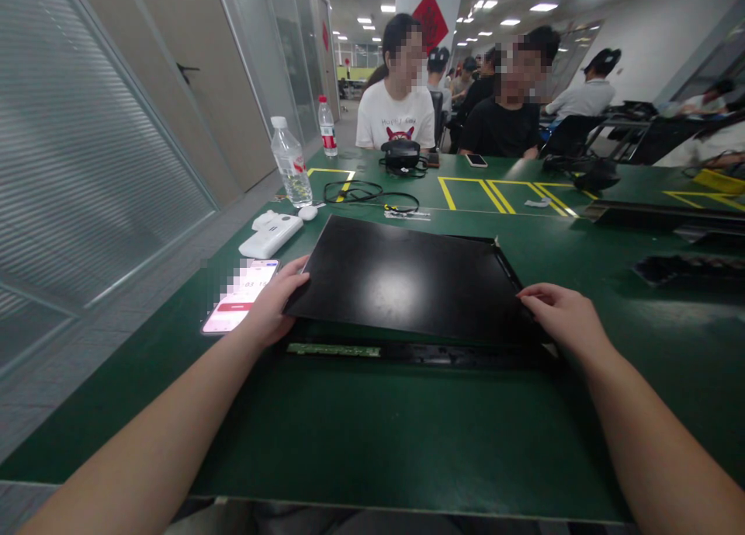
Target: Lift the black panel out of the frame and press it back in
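Note:
A flat black display panel (401, 283) lies slanted over a shallow black frame (454, 355), its left side raised and jutting past the frame. Along the near side of the frame runs a green circuit board strip (334, 351). My left hand (279, 302) grips the panel's left edge, thumb on top and the other fingers hidden below. At the right edge, my right hand (556, 314) is closed in a pinch on the panel's border, close against the frame's side. Ceiling light reflects off the panel's middle.
On the green table (407, 434), a lit phone (241, 298), a white device (272, 236) and a water bottle (291, 166) stand left. A black cable (372, 193) lies behind the panel. Dark parts (687, 271) lie right. Two people sit across the table.

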Tool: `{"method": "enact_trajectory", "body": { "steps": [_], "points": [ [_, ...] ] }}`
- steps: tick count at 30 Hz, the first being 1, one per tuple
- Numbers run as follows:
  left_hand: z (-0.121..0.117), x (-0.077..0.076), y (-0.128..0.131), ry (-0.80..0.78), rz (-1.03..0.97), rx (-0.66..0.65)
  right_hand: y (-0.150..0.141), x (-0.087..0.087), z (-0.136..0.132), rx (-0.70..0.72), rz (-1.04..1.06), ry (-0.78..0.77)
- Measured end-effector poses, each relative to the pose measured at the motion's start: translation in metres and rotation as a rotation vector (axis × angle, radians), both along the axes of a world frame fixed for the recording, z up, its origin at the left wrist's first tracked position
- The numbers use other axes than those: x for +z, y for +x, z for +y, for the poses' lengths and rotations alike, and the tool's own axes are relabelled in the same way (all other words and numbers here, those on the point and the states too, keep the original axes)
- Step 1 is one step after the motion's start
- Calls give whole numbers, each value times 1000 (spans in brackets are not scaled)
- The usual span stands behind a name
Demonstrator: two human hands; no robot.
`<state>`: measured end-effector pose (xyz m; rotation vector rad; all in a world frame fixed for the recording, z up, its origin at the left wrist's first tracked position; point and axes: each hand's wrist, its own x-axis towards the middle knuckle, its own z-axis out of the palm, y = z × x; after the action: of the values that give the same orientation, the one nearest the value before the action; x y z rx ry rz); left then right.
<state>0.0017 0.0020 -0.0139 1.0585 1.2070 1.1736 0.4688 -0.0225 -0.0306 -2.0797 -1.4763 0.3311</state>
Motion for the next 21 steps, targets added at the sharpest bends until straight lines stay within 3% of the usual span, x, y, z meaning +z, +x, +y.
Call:
{"method": "enact_trajectory", "body": {
  "steps": [21],
  "points": [
    [1,-1,0,33,40,0,-8,5,-3,-12,-18,-3]
  ]
}}
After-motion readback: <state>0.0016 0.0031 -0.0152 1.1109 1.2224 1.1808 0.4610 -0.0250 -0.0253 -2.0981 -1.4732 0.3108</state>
